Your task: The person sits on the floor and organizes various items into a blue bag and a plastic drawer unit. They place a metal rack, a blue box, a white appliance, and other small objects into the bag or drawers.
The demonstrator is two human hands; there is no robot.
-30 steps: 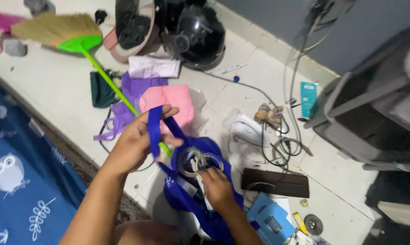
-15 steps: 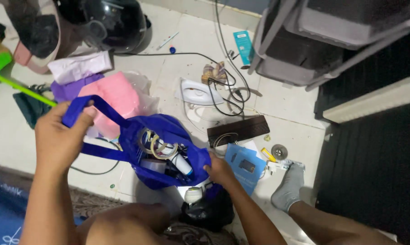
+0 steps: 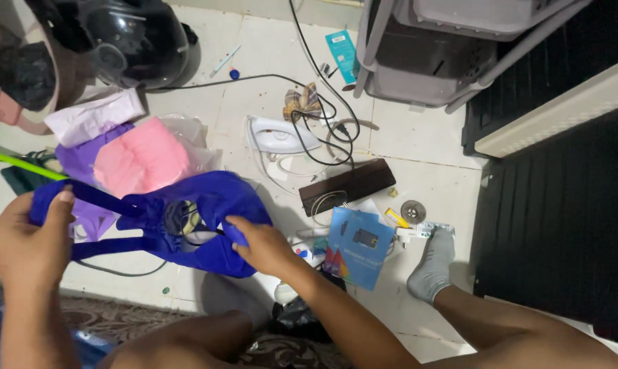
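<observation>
The blue cloth bag [image 3: 199,225] lies low over the tiled floor [image 3: 432,178] in front of the seated person, between the two hands, and it looks different from half a second ago: then its mouth stood open and round, showing small items inside, and now the mouth is pulled nearly flat, with only a narrow gap where something striped can be seen. The left hand [image 3: 29,242] is closed around the bag's straps [image 3: 90,198], which are stretched out to the left, more level than before, when that hand held them higher. The right hand [image 3: 264,246] pinches the right edge of the bag's opening between thumb and fingers; earlier it was lower, under the side of the bag. So the bag seems to be drawn shut and tight between both hands, I judge. Just behind the bag are a pink cloth bundle [image 3: 141,157] and purple fabric [image 3: 83,157], touching it or nearly so. Near the right hand lies a blue booklet [image 3: 358,247], and farther back a white iron [image 3: 278,134] with its black cord [image 3: 322,123], a dark brown flat case [image 3: 346,186] and a black helmet [image 3: 134,34]. The person's foot in a grey sock [image 3: 432,266] rests to the right, well apart from the bag.
</observation>
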